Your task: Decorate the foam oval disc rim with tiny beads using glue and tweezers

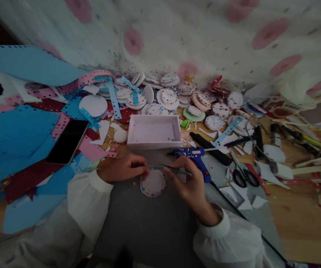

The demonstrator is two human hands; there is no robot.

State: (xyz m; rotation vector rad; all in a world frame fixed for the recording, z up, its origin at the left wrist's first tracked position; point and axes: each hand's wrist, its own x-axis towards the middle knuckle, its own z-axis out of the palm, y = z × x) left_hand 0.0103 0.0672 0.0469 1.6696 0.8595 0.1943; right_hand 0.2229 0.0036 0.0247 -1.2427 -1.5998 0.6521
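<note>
A small round paper disc (153, 183) with blue and pink dots around its rim lies on the grey mat. My right hand (189, 182) pinches a pair of thin tweezers (178, 171), whose tips point left over the disc's upper edge. Close by, my left hand (127, 167) has thumb and fingertips pressed together at the disc's upper left rim. Whatever those fingertips hold is too small and dim to make out. Just beyond both hands stands a shallow pale pink box (154, 130) with a few blue bits inside.
A blue glue gun (195, 154) lies to the right, its black cord running toward the front. Scissors (244, 173) and paper scraps sit farther right. A phone (67, 142) rests on blue sheets (18, 137) at left. Several decorated discs (168, 97) are piled behind the box.
</note>
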